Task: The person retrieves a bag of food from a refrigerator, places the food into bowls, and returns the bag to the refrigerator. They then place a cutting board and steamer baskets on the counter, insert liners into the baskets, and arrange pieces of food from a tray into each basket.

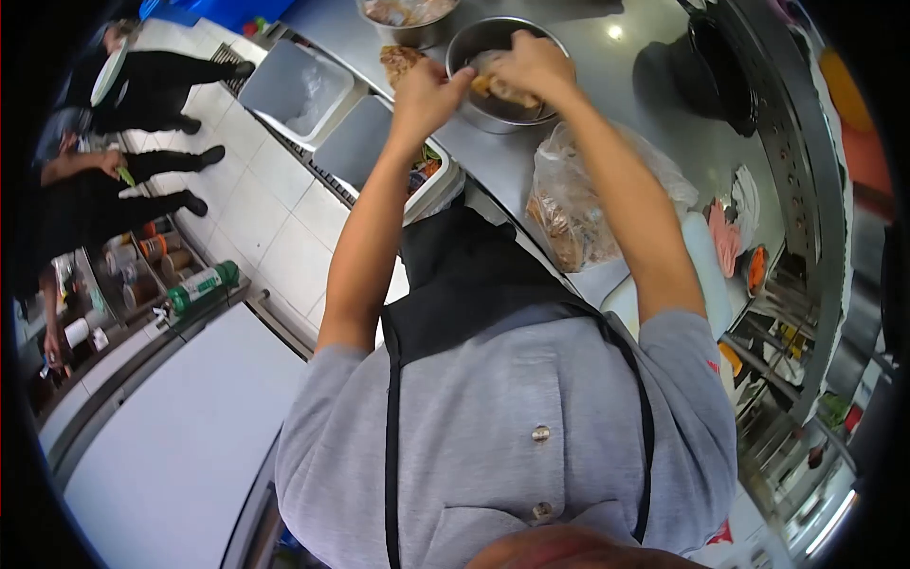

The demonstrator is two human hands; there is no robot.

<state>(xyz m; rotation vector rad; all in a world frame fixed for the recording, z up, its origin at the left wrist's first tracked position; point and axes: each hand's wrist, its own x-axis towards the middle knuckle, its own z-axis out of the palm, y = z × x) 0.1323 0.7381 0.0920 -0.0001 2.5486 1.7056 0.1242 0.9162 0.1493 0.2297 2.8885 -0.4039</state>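
The right hand (533,64) has its grip clamped on a golden-brown, crusted piece of food (502,92), held over the steel bowl (471,40) on the counter (607,66). The left hand (427,95) has its grip pinched together on the same piece's end. A clear bag (578,204) of brown pieces lies below the right grip. The label on a green bottle (201,286), far left of both grips, is too small to read.

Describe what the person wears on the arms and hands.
Both arms are bare up to the short grey sleeves of a buttoned shirt. The left hand and right hand wear no gloves; no watch shows.
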